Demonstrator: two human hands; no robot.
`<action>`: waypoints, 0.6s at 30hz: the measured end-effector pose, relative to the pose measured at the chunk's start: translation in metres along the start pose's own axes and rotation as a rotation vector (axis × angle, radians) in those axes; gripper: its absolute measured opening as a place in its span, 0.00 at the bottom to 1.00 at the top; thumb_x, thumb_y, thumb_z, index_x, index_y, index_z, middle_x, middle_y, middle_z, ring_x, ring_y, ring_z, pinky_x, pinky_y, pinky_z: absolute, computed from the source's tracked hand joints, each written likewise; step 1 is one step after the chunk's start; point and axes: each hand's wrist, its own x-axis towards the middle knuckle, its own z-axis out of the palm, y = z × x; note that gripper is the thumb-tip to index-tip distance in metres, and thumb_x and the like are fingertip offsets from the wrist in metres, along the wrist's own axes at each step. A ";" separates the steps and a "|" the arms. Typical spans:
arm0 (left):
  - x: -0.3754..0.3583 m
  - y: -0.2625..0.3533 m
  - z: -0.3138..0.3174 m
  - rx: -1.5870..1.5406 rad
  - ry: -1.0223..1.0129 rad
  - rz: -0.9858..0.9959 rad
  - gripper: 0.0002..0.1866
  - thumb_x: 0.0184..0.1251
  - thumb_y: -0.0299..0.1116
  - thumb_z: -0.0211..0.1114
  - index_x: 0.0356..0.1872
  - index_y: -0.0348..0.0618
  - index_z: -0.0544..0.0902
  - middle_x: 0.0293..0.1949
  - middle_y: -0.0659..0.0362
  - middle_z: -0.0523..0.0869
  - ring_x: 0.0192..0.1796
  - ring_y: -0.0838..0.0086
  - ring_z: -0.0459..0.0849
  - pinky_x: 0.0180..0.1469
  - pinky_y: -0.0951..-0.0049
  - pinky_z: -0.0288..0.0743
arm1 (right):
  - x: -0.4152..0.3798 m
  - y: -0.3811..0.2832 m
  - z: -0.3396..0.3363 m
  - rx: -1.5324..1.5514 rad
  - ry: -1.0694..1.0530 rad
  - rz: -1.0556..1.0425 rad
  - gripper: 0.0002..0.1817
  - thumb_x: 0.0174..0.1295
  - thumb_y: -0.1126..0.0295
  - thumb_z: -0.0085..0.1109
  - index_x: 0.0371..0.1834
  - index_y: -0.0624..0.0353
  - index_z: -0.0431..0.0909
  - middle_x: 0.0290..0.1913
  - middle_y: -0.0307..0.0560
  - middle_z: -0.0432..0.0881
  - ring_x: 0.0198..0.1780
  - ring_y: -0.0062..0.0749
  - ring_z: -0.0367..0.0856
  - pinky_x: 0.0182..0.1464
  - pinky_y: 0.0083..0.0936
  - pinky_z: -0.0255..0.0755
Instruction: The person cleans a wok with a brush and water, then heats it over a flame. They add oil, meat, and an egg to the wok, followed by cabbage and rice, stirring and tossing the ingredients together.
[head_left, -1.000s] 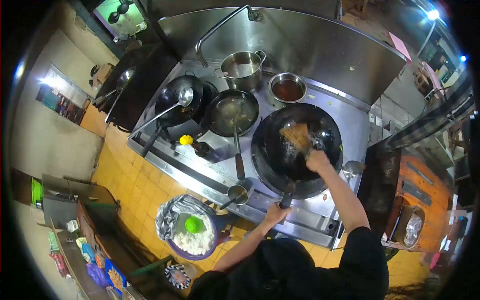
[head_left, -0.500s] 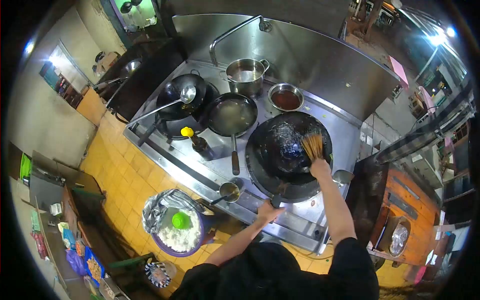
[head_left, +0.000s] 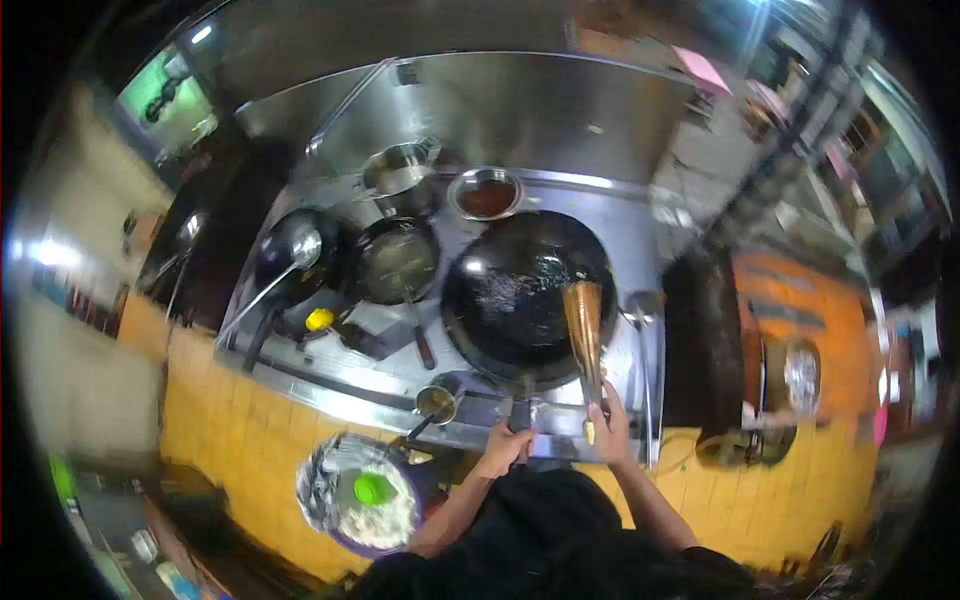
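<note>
My left hand (head_left: 503, 450) is closed around the handle (head_left: 520, 412) of a large black wok (head_left: 505, 325) on the steel stove. The wok's inside looks wet and shiny. In my right hand (head_left: 608, 430) is a bamboo wok brush (head_left: 582, 325), gripped at its narrow end near the stove's front. Its bristles point away from me and overlap the wok's right side in this view. A long-handled ladle (head_left: 645, 365) lies right of the wok.
Behind the wok stand a metal bowl of reddish-brown liquid (head_left: 487, 197) and a steel pot (head_left: 397, 170). Left are a frying pan (head_left: 397, 260), another wok (head_left: 275, 265) and a yellow-topped bottle (head_left: 319, 319). A small pot (head_left: 437, 402) sits in front; a purple-rimmed tub (head_left: 345, 543) stands below.
My right hand has drawn the brush back from inside the wok toward me and now holds it more upright. The left hand stays on the wok handle; the camera view has shifted.
</note>
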 end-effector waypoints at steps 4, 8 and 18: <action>-0.001 -0.017 -0.011 -0.233 -0.119 -0.251 0.10 0.56 0.26 0.62 0.39 0.39 0.75 0.20 0.61 0.77 0.20 0.76 0.76 0.22 0.73 0.68 | -0.041 0.049 -0.019 -0.138 0.368 -0.189 0.27 0.65 0.70 0.50 0.66 0.63 0.57 0.49 0.58 0.76 0.52 0.39 0.76 0.53 0.30 0.69; -0.010 0.013 -0.011 -0.519 -0.199 -0.230 0.09 0.59 0.29 0.61 0.39 0.41 0.74 0.23 0.63 0.73 0.21 0.76 0.71 0.26 0.71 0.68 | -0.049 0.105 -0.038 -0.400 0.458 -0.048 0.32 0.61 0.64 0.55 0.67 0.62 0.57 0.56 0.66 0.72 0.55 0.54 0.74 0.55 0.37 0.68; -0.008 0.026 -0.051 -0.957 -0.694 -0.236 0.10 0.66 0.39 0.56 0.36 0.46 0.67 0.20 0.67 0.70 0.19 0.79 0.69 0.25 0.73 0.67 | 0.020 0.080 -0.220 -0.927 0.985 -0.045 0.15 0.54 0.69 0.55 0.44 0.62 0.71 0.45 0.57 0.75 0.48 0.54 0.74 0.51 0.45 0.69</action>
